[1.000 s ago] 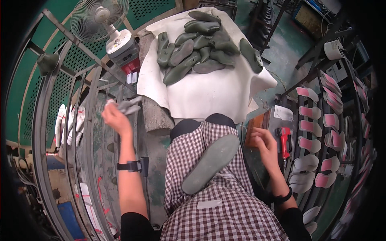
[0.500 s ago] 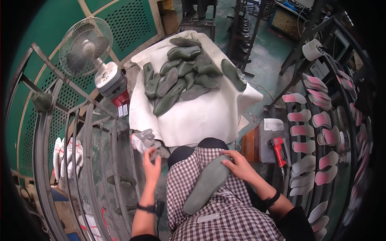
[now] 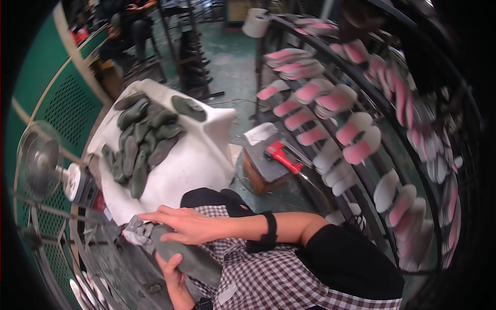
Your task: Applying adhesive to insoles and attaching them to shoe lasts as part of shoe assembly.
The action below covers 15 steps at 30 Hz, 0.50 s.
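Note:
A grey-green shoe last (image 3: 191,262) lies slantwise over my lap, its flat face turned up. My left hand (image 3: 174,271) is closed round its left side, the thumb resting on the face. From the right, my right arm crosses over my lap. My right hand (image 3: 188,226) is open above the far end of the last, fingers stretched out to the left and thumb against the last. Just beyond those fingers is a bunched pair of grey and white gloves (image 3: 137,233). Several dark green shoe lasts (image 3: 138,132) are heaped on a white sheet (image 3: 191,175) before me.
Right of the sheet, a red power tool (image 3: 283,157) and a white cloth (image 3: 260,133) lie on a dark-topped box (image 3: 256,163). A rack of pink and white insoles (image 3: 356,142) fills the right side. A fan (image 3: 39,157) and metal rails stand left. Someone sits at the back.
The view has swung right. My right hand has left the near end of the last and come across to the left. My left hand, formerly empty, now holds the last.

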Motion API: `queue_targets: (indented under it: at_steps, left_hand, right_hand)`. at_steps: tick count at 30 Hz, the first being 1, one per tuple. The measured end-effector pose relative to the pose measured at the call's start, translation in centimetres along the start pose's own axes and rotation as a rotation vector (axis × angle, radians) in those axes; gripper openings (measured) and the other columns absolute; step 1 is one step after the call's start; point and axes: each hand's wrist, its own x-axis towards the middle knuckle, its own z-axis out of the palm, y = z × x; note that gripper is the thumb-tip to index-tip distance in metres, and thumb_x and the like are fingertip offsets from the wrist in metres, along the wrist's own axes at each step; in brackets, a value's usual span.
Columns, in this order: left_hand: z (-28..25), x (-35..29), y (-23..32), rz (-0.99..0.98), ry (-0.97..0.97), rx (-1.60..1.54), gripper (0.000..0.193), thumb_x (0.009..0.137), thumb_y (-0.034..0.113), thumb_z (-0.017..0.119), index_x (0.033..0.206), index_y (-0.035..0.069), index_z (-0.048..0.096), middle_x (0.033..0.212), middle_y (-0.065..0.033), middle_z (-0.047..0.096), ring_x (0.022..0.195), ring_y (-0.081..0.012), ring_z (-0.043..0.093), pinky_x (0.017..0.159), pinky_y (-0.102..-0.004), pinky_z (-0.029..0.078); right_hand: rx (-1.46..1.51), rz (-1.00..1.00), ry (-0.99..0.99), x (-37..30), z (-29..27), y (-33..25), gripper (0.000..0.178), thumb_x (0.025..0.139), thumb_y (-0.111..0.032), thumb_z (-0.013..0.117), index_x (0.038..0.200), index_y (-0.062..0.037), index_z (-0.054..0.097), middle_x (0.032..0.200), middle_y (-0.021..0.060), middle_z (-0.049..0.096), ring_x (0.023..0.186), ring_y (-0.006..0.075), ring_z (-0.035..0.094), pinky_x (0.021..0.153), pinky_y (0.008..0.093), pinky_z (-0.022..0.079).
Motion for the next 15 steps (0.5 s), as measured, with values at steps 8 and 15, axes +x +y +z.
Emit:
queue_targets:
  at_steps: [8, 15]
  left_hand:
    - [1.0, -0.5, 3.2, -0.009, 0.009, -0.465, 0.067, 0.08, 0.023, 0.069, 0.134, -0.008, 0.045, 0.121, -0.0237, 0.06, 0.108, -0.0352, 0.062, 0.093, -0.0442, 0.055]
    - [2.4, -1.0, -3.5, 0.09, 0.009, -0.14, 0.059, 0.081, 0.015, 0.068, 0.132, -0.009, 0.048, 0.114, -0.0231, 0.064, 0.101, -0.0339, 0.065, 0.092, -0.045, 0.055]
  right_hand:
    - [-0.919, 0.066, -0.153, -5.0, 0.8, 9.7, 0.056, 0.078, -0.029, 0.074, 0.131, -0.017, 0.059, 0.13, 0.0118, 0.052, 0.132, 0.0319, 0.042, 0.109, 0.0537, 0.035]
    - [-0.47, 0.194, 0.376, 7.0, -0.3, 12.6, 0.02, 0.082, -0.017, 0.067, 0.098, -0.0095, 0.058, 0.072, 0.0095, 0.067, 0.078, 0.0377, 0.068, 0.08, 0.0492, 0.049]
